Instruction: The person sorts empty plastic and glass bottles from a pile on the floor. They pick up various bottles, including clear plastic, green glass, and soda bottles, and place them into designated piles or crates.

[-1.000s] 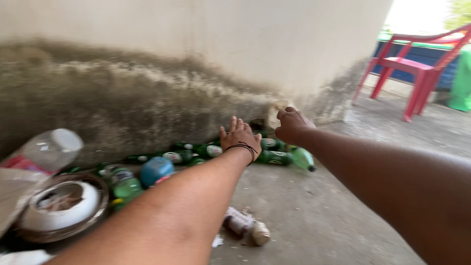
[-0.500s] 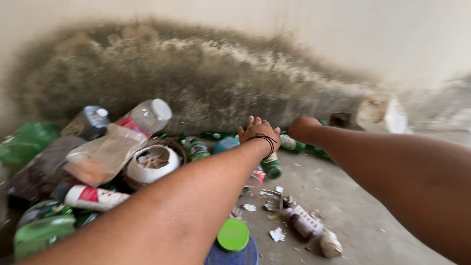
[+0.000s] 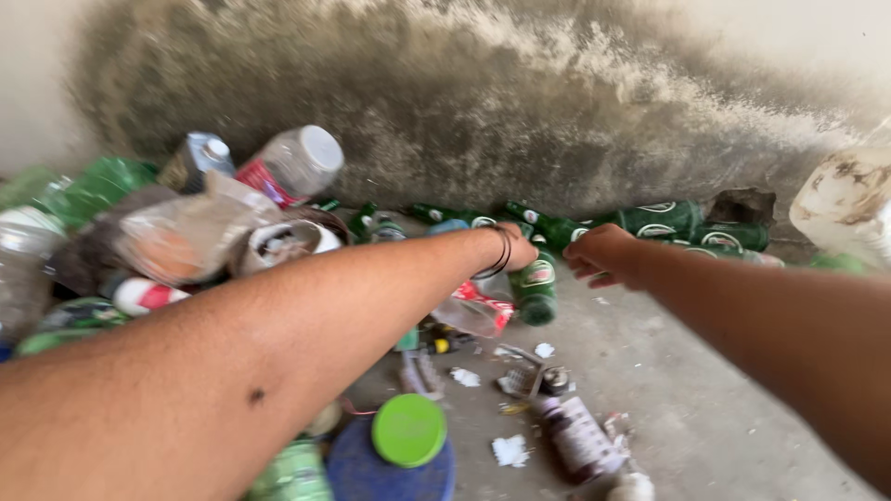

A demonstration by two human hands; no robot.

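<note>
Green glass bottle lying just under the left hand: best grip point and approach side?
Probably the neck. The green glass bottle lies on the floor with its base toward the camera and its neck under the left hand. Come from above, fingers wrapping the narrow neck; other bottles crowd it on the wall side.

Both arms bare, extended forward and away from camera, converging toward centre of view. Left forearm enters from lower left, rises diagonally, fills much of foreground; small dark mole on its upper surface. Dark band (image 3: 502,252) around left wrist. Left hand (image 3: 520,250) mostly hidden beyond wrist, fingers angled downward, grip state not discernible. Right forearm enters from right edge. Right hand (image 3: 601,255) palm down, fingers loosely curled, not closed on anything. Hands near each other, not touching.
</note>
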